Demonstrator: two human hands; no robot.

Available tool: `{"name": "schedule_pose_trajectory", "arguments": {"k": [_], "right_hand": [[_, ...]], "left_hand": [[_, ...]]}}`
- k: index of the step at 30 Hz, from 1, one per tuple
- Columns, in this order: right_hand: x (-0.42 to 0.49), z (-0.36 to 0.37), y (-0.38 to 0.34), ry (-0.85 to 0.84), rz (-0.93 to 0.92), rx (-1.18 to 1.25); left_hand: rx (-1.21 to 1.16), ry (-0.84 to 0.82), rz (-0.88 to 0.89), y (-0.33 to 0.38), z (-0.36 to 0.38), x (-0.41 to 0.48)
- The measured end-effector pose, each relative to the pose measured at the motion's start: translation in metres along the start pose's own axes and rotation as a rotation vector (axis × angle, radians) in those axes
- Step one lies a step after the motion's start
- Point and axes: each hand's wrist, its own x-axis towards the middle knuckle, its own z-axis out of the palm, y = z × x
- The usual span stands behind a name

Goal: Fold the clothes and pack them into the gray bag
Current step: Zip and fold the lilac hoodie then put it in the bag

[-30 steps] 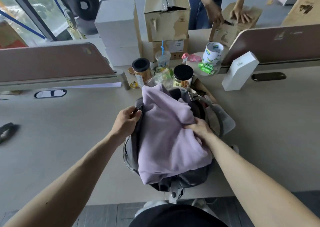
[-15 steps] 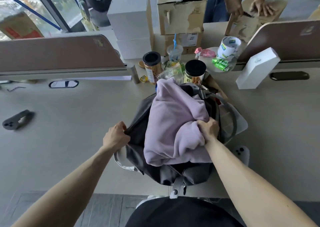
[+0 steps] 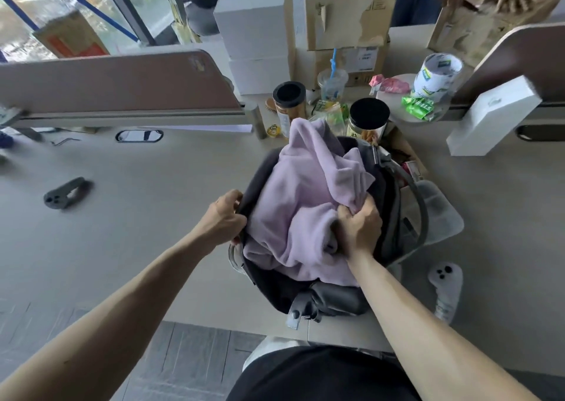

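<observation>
A gray bag (image 3: 333, 296) lies open on the desk right in front of me. A crumpled lilac garment (image 3: 302, 199) fills its mouth and bulges out above the rim. My left hand (image 3: 224, 220) grips the bag's left edge and holds the opening apart. My right hand (image 3: 359, 226) is closed on a bunch of the lilac cloth at the right side of the opening. The bag's inside is hidden by the garment.
Two black-lidded jars (image 3: 368, 116), a cup and snack packets stand just behind the bag. A white box (image 3: 492, 116) lies at the right, a white controller (image 3: 446, 287) near the front edge, a dark controller (image 3: 65, 192) at the left. Another person's hands work on cardboard beyond the divider.
My left hand slid down the bag's left edge and pulled it wider. My right hand bunched the lilac cloth and pressed it lower into the bag.
</observation>
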Motion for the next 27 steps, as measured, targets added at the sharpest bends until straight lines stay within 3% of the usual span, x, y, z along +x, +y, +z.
{"name": "schedule_pose_trajectory", "arguments": {"k": [5, 8, 10, 13, 15, 17, 20, 23, 27], "right_hand": [[0.016, -0.003, -0.001, -0.482, 0.295, 0.328], [0.041, -0.021, 0.012, -0.746, 0.303, 0.324], [0.052, -0.030, 0.013, -0.936, 0.213, 0.134], [0.058, -0.023, 0.024, -1.246, -0.172, -0.685], [0.060, -0.012, 0.030, -1.295, -0.414, -1.058], [0.062, -0.008, 0.027, -1.316, -0.501, -1.203], [0.063, -0.016, 0.009, -1.347, -0.530, -1.301], [0.062, -0.045, -0.018, -1.391, -0.691, -1.415], [0.061, -0.086, -0.040, -1.366, -0.902, -1.398]], "left_hand": [[0.229, -0.065, -0.035, -0.010, 0.015, 0.009], [0.497, -0.010, 0.149, -0.008, 0.021, 0.007], [0.501, 0.031, 0.401, 0.006, 0.033, 0.007], [0.431, -0.273, 0.578, 0.036, 0.053, 0.012], [0.433, -0.401, 0.567, 0.046, 0.059, 0.017], [0.417, -0.430, 0.543, 0.050, 0.056, 0.023], [0.406, -0.534, 0.488, 0.041, 0.049, 0.032], [0.434, -0.582, 0.467, 0.032, 0.049, 0.041], [0.652, -0.454, 0.486, 0.040, 0.083, 0.040]]}}
